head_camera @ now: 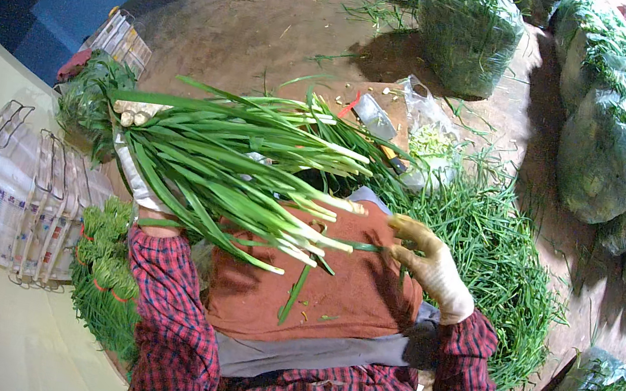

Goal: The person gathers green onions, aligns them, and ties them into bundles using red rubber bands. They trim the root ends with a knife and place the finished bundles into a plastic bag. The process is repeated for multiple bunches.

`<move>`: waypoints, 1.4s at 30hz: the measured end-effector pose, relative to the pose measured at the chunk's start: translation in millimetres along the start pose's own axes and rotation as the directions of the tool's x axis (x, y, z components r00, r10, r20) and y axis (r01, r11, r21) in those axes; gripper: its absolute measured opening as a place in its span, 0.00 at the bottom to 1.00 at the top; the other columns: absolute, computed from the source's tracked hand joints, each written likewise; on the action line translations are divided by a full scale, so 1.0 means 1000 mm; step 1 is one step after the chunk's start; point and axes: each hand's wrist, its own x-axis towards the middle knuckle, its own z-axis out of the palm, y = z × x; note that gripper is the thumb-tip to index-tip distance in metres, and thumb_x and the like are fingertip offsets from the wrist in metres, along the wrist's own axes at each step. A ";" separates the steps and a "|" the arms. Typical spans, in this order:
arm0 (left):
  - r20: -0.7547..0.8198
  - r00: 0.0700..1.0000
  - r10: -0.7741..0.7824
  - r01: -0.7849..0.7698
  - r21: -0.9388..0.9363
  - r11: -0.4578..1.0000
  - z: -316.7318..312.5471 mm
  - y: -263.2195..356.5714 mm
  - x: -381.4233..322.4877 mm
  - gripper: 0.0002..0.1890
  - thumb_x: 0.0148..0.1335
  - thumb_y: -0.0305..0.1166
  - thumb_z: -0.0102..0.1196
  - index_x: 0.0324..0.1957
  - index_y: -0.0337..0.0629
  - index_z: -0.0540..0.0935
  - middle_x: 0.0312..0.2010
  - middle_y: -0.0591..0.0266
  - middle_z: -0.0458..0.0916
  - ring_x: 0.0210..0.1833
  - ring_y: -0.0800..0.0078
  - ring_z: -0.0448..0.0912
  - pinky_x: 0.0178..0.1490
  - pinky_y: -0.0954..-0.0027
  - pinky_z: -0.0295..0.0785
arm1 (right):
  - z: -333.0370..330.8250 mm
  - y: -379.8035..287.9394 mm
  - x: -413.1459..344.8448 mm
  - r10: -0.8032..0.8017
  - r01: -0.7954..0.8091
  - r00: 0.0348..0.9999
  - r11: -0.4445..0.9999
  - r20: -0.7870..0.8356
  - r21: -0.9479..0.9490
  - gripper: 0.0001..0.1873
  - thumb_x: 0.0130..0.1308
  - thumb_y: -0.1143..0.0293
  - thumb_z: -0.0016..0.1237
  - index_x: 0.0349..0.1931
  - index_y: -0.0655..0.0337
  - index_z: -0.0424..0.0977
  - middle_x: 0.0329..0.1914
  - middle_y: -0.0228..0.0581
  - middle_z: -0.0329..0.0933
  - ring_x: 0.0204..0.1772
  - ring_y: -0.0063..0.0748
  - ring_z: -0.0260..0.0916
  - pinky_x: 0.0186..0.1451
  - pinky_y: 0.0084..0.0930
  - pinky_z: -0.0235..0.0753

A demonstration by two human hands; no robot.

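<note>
My gloved left hand [140,117] is shut around the leafy part of a bunch of green garlic chives or similar long-leaved greens [222,143]; their pale stem ends point right, above my lap. My gloved right hand [426,261] is just right of the stem ends, with thumb and fingers apart; a green leaf reaches its fingertips, and whether it is pinched I cannot tell. A reddish-brown cloth [314,301] covers my lap, with a few leaf scraps on it. Beyond the bunch lie a knife or tool with a yellow and black handle [393,159] and a metal blade-like piece [375,116].
Loose greens [479,242] are heaped at my right. Tied green bundles [111,267] stand at my left beside wire-handled white bags [8,200]. Plastic bags full of greens [605,157] line the right side; another bag [466,41] stands ahead. A bag of trimmings [433,147] lies nearer.
</note>
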 end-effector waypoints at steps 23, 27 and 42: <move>0.521 0.854 -0.019 0.109 -0.144 0.984 -0.002 0.018 0.008 0.05 0.58 0.31 0.46 0.27 0.52 0.73 0.18 0.78 0.74 0.22 0.84 0.70 0.41 0.75 0.56 | 0.037 -0.025 0.042 0.190 -0.224 0.974 0.741 0.123 0.633 0.06 0.60 0.71 0.46 0.34 0.65 0.71 0.28 0.32 0.72 0.29 0.19 0.68 0.37 0.17 0.69; 0.614 0.789 -0.017 0.140 -0.154 0.978 -0.006 0.017 0.012 0.04 0.58 0.30 0.46 0.27 0.52 0.73 0.19 0.77 0.75 0.23 0.83 0.71 0.41 0.73 0.57 | 0.005 0.000 0.038 -0.011 0.013 1.000 0.776 -0.007 0.630 0.07 0.62 0.69 0.44 0.34 0.64 0.70 0.24 0.29 0.70 0.26 0.17 0.64 0.31 0.14 0.64; 0.667 0.745 -0.026 0.142 -0.121 0.982 0.018 -0.001 0.008 0.04 0.61 0.33 0.45 0.31 0.52 0.74 0.25 0.73 0.77 0.27 0.81 0.75 0.42 0.71 0.59 | 0.027 -0.071 0.014 -0.168 0.089 0.976 0.892 0.142 0.444 0.12 0.56 0.72 0.51 0.41 0.64 0.72 0.43 0.35 0.71 0.49 0.27 0.66 0.53 0.24 0.64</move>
